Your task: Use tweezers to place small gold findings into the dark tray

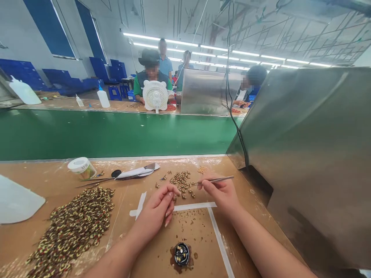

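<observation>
My right hand point(219, 191) is closed on a pair of thin metal tweezers point(224, 179), whose tip points left at a small heap of brown and yellow pieces point(180, 180). Just below that heap is my left hand point(159, 206), its fingers curled together; whatever they may hold is hidden. Nearer to me, a small round black cap point(181, 254) contains dark liquid and a few pale bits, with wet stains around it. A little patch of orange-tan beads point(202, 170) lies beyond my right hand.
A large pile of similar pieces point(78, 220) spreads at left, beside a white bottle point(17, 200). Behind it are a white tub point(82, 168) and a wrapped tool point(137, 172). White tape point(220, 239) marks the table. A metal panel point(315, 162) stands right; people work across the green belt point(116, 135).
</observation>
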